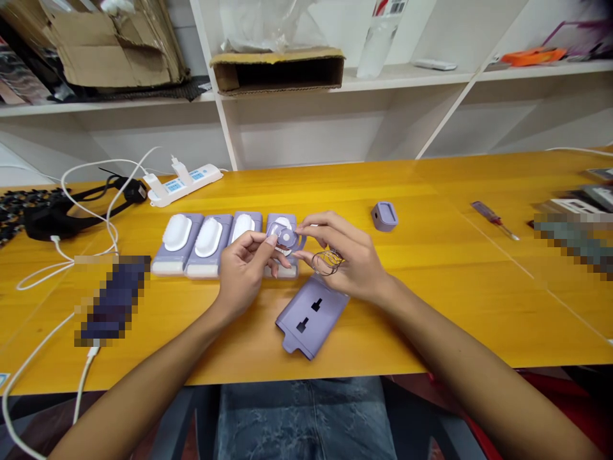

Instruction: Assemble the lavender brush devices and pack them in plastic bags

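Note:
Both my hands meet over the yellow table [431, 300]. My left hand [242, 271] and my right hand [342, 255] pinch a small round lilac part [287, 238] between their fingertips. A thin coiled wire spring [327, 261] rests in my right hand's curled fingers. Below the hands lies a flat lilac cover plate [311, 315] with socket slots. Behind them stands a row of lilac-and-white units [208, 243], side by side.
A small lilac cap [384, 216] sits to the right, a screwdriver [493, 219] farther right. A white power strip [183, 182], white cables and a black strap lie at the left. Shelves with cardboard boxes stand behind the table.

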Motion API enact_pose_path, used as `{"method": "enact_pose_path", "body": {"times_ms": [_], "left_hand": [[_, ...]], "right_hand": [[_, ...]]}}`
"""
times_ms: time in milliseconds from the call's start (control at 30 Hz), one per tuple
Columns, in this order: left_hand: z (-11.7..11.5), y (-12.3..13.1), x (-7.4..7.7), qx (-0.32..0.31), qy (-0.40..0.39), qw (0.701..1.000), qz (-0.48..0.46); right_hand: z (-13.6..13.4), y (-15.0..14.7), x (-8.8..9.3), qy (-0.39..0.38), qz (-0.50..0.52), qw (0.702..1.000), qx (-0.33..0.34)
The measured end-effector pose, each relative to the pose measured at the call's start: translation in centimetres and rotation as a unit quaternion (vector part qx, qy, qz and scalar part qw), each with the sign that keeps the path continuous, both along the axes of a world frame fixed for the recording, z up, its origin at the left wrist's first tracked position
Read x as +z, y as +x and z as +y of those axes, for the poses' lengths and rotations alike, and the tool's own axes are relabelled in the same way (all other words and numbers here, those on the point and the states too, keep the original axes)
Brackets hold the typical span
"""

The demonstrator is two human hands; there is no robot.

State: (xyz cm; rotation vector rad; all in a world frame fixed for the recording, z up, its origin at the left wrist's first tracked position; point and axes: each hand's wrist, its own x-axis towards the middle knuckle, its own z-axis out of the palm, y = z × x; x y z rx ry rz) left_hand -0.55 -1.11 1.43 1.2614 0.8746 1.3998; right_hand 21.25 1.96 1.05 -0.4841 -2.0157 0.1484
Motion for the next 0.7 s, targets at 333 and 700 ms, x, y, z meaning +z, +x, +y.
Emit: {"method": "enact_pose_path", "body": {"times_ms": [333,700], "left_hand": [[-0.3,0.3,-0.3,0.015,0.042,0.998,0.05],[0.0,0.2,-0.5,0.073,0.029,0.994,0.071]], "right_hand": [[-0.7,0.0,0.3,-0.086,-0.034,0.995,-0.028],[-1.3,0.5,1.3,-0.201,-0.101,0.972,-0.06]]}}
